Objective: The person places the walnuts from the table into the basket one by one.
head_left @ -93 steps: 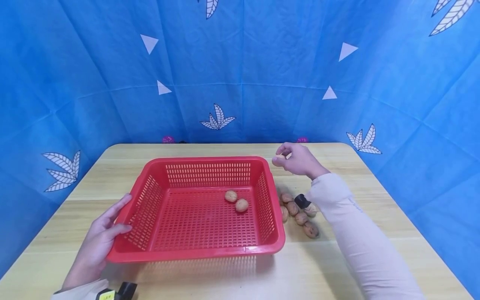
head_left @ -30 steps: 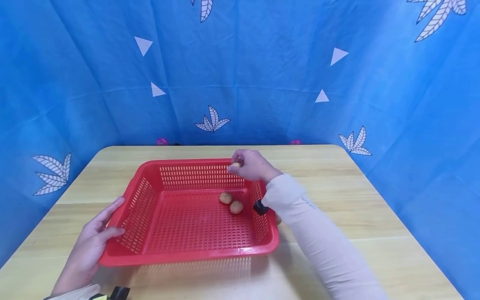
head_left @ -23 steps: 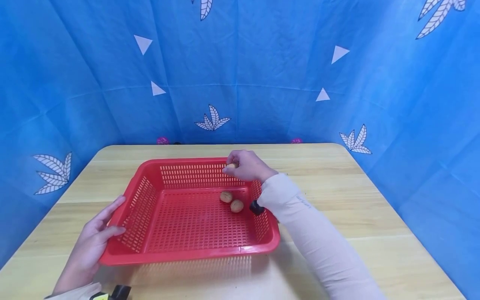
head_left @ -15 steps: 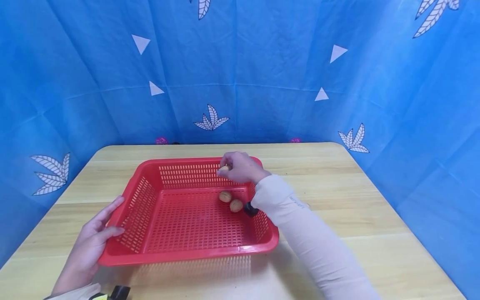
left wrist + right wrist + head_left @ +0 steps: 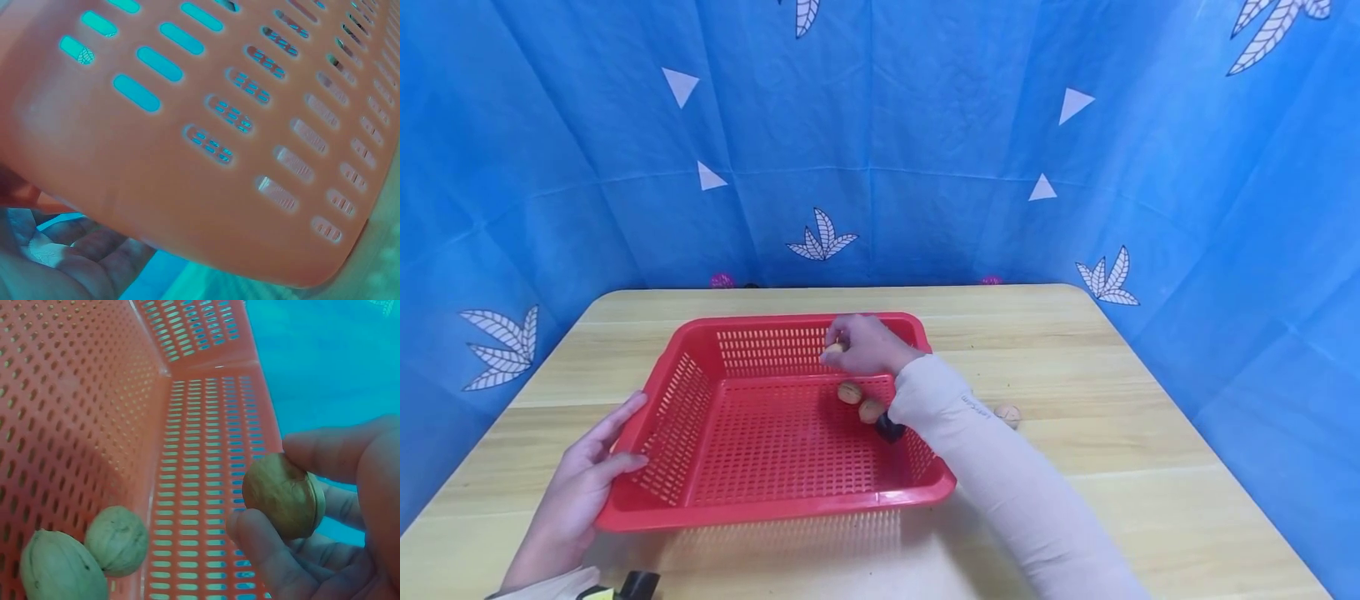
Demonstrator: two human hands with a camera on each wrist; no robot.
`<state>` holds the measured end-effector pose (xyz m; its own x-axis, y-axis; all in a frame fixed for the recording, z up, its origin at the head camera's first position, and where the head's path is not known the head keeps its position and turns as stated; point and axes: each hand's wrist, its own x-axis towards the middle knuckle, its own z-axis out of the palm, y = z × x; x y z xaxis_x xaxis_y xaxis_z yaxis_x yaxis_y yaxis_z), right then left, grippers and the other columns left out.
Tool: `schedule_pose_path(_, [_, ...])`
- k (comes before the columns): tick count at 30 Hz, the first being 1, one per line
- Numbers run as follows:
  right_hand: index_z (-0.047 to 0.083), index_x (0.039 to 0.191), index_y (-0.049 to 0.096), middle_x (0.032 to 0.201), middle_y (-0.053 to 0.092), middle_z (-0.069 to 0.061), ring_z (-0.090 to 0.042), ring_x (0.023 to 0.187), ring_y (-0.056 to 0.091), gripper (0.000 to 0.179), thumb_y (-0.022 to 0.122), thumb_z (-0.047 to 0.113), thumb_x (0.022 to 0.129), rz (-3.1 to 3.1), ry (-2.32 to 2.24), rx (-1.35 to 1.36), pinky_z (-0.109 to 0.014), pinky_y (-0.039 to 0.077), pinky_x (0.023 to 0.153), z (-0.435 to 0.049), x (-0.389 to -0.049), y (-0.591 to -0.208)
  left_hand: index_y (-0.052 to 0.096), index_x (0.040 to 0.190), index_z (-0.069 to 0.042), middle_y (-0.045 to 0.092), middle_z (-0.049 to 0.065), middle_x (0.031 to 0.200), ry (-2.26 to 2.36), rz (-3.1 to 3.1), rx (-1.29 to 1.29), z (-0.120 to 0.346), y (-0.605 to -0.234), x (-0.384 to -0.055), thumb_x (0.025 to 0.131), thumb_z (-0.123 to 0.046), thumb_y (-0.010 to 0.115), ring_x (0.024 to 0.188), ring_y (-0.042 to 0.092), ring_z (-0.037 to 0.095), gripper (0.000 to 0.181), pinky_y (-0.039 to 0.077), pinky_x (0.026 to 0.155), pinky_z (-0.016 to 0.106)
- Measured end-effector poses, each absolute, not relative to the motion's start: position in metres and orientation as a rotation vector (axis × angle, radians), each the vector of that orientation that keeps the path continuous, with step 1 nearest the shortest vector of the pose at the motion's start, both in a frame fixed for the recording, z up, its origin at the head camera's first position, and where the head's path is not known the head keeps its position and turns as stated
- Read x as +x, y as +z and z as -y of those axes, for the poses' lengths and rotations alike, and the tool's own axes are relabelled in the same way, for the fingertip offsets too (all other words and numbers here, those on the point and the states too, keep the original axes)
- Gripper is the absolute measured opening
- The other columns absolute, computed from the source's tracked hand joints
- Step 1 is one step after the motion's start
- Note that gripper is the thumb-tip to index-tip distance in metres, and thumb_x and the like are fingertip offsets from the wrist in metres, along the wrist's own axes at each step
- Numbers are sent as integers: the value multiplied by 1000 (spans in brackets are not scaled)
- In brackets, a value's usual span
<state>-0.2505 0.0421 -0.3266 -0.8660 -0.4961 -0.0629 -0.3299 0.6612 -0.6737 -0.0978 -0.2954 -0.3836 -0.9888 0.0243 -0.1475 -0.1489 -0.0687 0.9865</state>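
Between the thumb and fingers of my right hand (image 5: 867,343) is a walnut (image 5: 281,495), pinched above the far right part of a red plastic basket (image 5: 775,508). In the right wrist view the hand (image 5: 337,512) shows its fingertips on the walnut's sides. Two more walnuts lie on the basket floor, one walnut (image 5: 850,392) beside another walnut (image 5: 871,410). My left hand (image 5: 576,483) grips the basket's left rim, thumb over the inner side. The left wrist view shows the hand (image 5: 75,262) under the basket's slotted wall.
On the wooden table (image 5: 1112,400), a walnut (image 5: 1008,414) shows behind my right sleeve (image 5: 1000,483), which may hide others. A blue patterned curtain (image 5: 880,150) hangs behind the table. A black wrist camera (image 5: 889,427) sits under my right cuff.
My right hand has carried its walnut leftward from beside the basket to over it, and slightly lower lately. The left hand keeps its hold. The sleeve now covers most of the table walnuts.
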Motion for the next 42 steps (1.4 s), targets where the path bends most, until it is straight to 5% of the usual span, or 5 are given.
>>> schedule_pose_path(31, [16, 96, 68, 92, 63, -4, -29, 92, 60, 22, 81, 19, 79, -2340, -887, -484, -45, 56, 76, -33, -227, -329, 18, 156, -35, 41, -13, 131, 2202, -2062, -152, 296, -385, -98, 97, -4, 56, 98, 64, 6, 76, 57, 76, 40])
schedule_pose_path(42, [13, 100, 71, 93, 64, -8, -28, 79, 57, 29, 84, 13, 74, -2219, -983, -354, -36, 52, 65, -33, -222, -334, 17, 156, -34, 39, -12, 132, 2204, -2064, -161, 294, -383, -98, 97, -4, 56, 99, 63, 5, 76, 57, 77, 40])
